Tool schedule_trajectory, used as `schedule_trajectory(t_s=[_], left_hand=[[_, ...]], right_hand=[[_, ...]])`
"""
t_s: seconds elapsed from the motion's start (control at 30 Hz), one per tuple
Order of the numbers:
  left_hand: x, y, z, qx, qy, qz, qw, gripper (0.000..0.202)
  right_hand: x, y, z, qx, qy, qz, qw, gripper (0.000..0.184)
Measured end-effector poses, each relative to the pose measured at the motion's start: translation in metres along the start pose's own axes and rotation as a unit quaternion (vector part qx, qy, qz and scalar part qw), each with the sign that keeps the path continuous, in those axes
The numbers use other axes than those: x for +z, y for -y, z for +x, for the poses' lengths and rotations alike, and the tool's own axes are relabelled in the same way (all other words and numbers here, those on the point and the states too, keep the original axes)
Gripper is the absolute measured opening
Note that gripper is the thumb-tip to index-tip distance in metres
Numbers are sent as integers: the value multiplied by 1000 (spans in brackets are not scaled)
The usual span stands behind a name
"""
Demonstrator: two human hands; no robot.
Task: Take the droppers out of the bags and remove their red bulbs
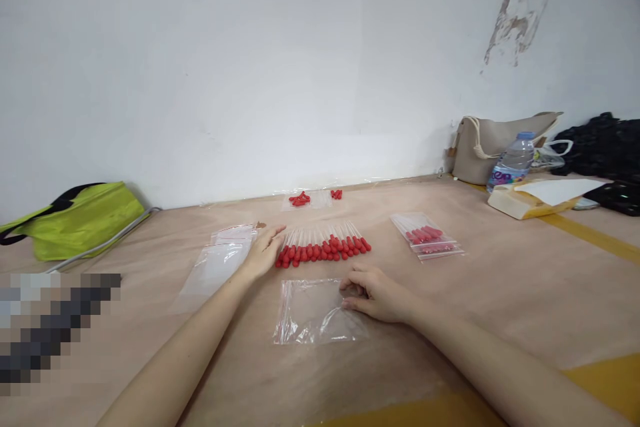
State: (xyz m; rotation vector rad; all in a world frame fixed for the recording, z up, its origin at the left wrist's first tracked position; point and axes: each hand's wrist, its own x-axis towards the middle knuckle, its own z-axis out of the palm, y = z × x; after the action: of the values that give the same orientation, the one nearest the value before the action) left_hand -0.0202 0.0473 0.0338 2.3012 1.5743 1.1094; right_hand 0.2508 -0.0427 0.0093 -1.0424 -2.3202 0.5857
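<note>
White wall behind, with a patch of peeled paint at upper right; below it a surface covered in tan paper (500, 293) with yellow tape strips.

Left hand (263, 252): lying flat, fingers loose and extended, tips touching the left end of a row of droppers (325, 245) with red bulbs, laid side by side at centre. Nothing gripped.

Right hand (377, 293): resting on the right edge of an empty clear bag (310, 313), which lies flat just in front of the dropper row. Fingers curled, pinching or pressing the bag's edge; which of the two cannot be told.

Other items: a stack of empty clear bags (220, 263) beside the left hand; a filled bag of droppers (426, 237) to the right, apart from the row; loose red bulbs (300, 199) near the wall. Green bag (75, 217) far left. Beige handbag (493, 143), water bottle (513, 163), padded envelope (530, 200) and black bundle (605, 143) at far right. A pixelated area covers the lower left.
</note>
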Motion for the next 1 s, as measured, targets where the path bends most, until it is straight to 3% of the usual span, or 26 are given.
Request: schedule_trajectory(t_s=[0.1, 0.2, 0.23, 0.33, 0.43, 0.5, 0.63, 1.0], left_hand=[[1, -7, 0, -8, -47, -5, 999, 33], [-6, -32, -15, 64, -73, -6, 995, 26], [-8, -42, -23, 103, -38, -8, 994, 24], [-15, -66, -55, 227, 180, 1, 957, 27], [-18, -71, -80, 263, 327, 65, 905, 46], [-17, -68, -88, 266, 377, 102, 881, 57], [-16, -61, -89, 268, 397, 139, 867, 63], [-14, -60, -89, 262, 396, 125, 871, 64]], right_hand=[[-1, 0, -1, 1, 4, 1, 1000, 17], [-3, -3, -2, -13, 2, -9, 1000, 16], [-4, -4, -3, -22, -2, -15, 1000, 15], [-5, -4, -4, -49, -26, -42, 998, 15], [-5, 2, -6, -69, -15, -61, 996, 22], [-5, 7, -6, -89, 25, -68, 993, 37], [-2, 10, -8, -96, 122, -91, 984, 63], [4, 6, -10, -71, 171, -104, 977, 64]])
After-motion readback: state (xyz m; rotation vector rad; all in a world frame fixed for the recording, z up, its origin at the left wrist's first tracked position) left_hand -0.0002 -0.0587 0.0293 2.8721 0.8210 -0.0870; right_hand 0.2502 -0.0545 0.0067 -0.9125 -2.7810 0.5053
